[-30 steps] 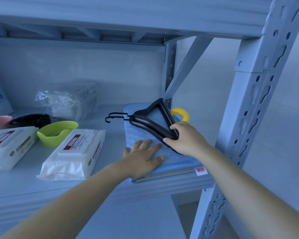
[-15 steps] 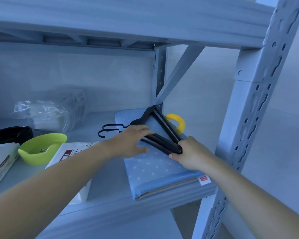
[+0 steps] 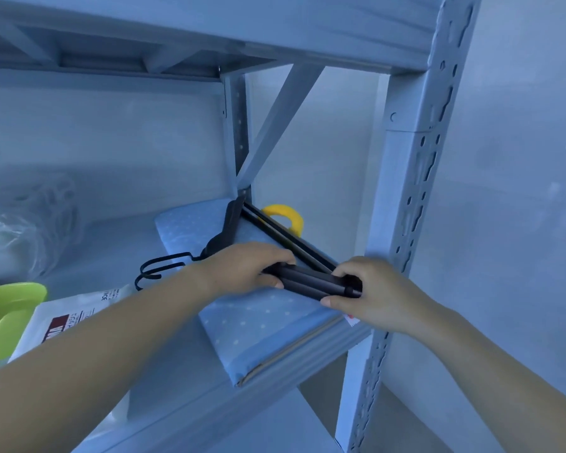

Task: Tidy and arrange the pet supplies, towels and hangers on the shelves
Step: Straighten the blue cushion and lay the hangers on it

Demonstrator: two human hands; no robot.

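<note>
Open shelf [image 3: 118,243] surface left of blue pad [image 3: 262,325]; right edge blocked by upright post [image 3: 402,197] and diagonal brace [image 3: 275,122].

Black hangers [image 3: 311,279] on a pale blue pad [image 3: 268,325] with small white dots, on a grey-blue shelf [image 3: 177,416].

The pad has a tan edge strip and a small red-and-white tag at its near corner. A yellow ring [image 3: 288,215] shows behind the hangers. At left sit a lime green bowl [image 3: 4,312], a white pack [image 3: 69,318] with a dark red label and black print, and a clear bag [image 3: 17,230] of white contents.
</note>
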